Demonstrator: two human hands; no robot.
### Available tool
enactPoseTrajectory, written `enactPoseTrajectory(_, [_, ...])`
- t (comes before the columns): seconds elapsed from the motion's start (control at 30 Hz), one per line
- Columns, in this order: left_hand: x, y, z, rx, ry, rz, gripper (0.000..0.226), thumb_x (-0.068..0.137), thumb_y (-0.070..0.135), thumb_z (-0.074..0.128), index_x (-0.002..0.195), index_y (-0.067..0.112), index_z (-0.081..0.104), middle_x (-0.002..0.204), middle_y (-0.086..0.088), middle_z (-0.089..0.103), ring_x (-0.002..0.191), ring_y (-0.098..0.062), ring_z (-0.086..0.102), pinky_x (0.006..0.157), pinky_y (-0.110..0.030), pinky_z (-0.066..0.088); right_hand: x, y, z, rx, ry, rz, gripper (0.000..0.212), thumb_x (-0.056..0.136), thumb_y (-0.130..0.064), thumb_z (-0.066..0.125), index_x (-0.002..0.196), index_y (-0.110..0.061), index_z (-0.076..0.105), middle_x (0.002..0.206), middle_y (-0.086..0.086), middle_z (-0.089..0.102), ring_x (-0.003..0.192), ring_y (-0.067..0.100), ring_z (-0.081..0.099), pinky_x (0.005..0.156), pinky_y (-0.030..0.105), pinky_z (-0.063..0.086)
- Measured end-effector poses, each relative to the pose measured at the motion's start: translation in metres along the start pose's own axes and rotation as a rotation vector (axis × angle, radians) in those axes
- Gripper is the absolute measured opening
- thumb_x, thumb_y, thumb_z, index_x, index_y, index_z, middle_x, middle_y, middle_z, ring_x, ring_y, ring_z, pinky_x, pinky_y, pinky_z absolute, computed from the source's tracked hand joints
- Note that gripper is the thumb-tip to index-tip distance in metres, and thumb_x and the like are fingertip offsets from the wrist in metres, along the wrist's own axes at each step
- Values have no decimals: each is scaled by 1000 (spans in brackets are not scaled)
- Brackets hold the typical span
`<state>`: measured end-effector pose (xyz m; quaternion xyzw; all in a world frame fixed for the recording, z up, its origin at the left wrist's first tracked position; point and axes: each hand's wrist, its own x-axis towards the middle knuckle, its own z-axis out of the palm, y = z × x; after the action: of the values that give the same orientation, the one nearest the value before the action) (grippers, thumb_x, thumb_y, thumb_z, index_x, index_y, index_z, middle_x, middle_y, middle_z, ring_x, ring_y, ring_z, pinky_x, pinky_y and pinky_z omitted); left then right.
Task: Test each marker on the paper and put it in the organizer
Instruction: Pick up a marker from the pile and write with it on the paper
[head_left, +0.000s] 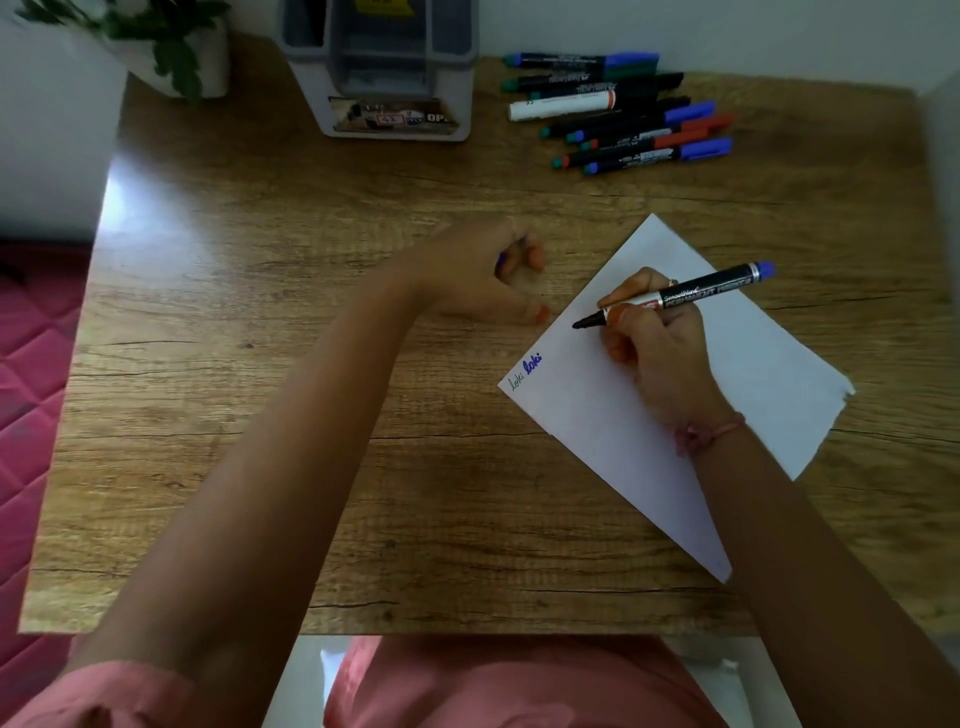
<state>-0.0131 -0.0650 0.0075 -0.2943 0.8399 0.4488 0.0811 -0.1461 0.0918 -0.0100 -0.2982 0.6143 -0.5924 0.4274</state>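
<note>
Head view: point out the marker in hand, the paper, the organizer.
marker in hand (696, 292): head view, mid barrel, on the printed label.
paper (769, 364): head view, bare sheet right of the hand.
organizer (311, 78): head view, left outer wall.

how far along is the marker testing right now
Early on. Two scribbles already sit at the paper corner. The right hand holds an uncapped marker over the sheet; the left hand seems to grip its blue cap. A pile of markers waits beside the organizer.
</note>
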Motion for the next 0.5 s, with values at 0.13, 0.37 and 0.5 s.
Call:
enactPoseTrajectory(0.13, [-17,-7,7,-343,96,-45,24,91,23,49,112,34,43,106,14,51,107,-9,50,94,-28,40,1,-7,2,13,-32,69,11,81,-7,49,76,-17,51,52,-5,41,49,9,37,49,24,30])
enactPoseTrajectory(0.37, [-38,3,26,-312,165,-9,44,97,21,47,139,32,38,121,3,36,107,-4,41,94,-19,28,0,-22,8,110,-66,91,16,83,-19,50,89,-11,63,73,4,66,63,15,57,56,23,42])
enactPoseTrajectory(0.5, [-48,6,31,-425,271,123,44,89,17,60,132,25,50,114,-7,56,105,-14,56,93,-23,44,-3,-38,7,232,-103,90,36,89,-26,36,96,-8,66,81,10,70,65,15,60,52,21,43])
